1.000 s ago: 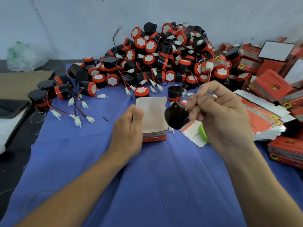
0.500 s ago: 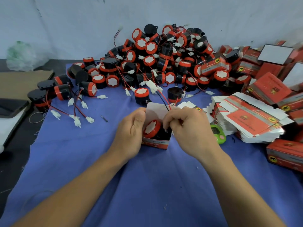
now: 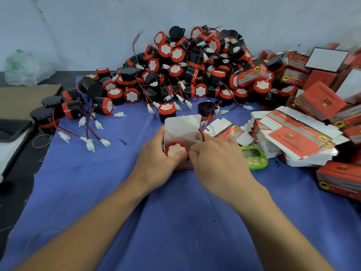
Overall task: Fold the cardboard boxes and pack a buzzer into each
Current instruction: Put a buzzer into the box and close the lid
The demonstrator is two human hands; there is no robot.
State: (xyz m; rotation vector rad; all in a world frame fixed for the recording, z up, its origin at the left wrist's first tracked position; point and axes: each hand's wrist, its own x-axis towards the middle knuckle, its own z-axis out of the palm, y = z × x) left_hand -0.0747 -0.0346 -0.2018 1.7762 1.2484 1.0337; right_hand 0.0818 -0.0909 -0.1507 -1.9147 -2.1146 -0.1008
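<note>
Seating the round black red-rimmed plastic buzzer (image 3: 176,150) in the small red-and-white cardboard box (image 3: 182,127) now, no more dangling at 3 o'clock. Gripping box with left hand (image 3: 156,163), thumb on buzzer, and pinching red-and-black wire (image 3: 201,132) at 2 o'clock with right hand (image 3: 218,165). Just flap-closing left, probably.

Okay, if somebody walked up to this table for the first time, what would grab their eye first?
Most likely the big heap of red-and-black buzzers piled against the wall at the back of the blue cloth. In the middle, the left hand and right hand grip a small open box with one buzzer in it. To the right lies a stack of flat red cartons.
</note>
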